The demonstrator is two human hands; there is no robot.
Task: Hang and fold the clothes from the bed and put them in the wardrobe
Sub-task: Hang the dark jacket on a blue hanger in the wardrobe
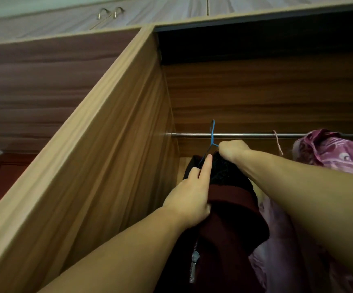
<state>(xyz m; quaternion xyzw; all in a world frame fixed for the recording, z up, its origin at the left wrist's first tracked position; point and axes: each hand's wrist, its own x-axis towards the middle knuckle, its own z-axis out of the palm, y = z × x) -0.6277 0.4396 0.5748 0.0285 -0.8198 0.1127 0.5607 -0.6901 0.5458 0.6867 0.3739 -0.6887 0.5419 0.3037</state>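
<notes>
The lower part of the dark maroon garment (230, 212) runs off the bottom edge, and its black collar hides most of the blue hanger (212, 136), whose hook sits over the wardrobe rail (245, 135). The left hand (190, 199) rests on the garment's shoulder, one finger straight along the hanger wire. The right hand (232, 150) seems to pinch the collar; its fingers are hidden. One pink hanger hook (277, 141) and one purple floral garment (329, 151) hang to the right.
</notes>
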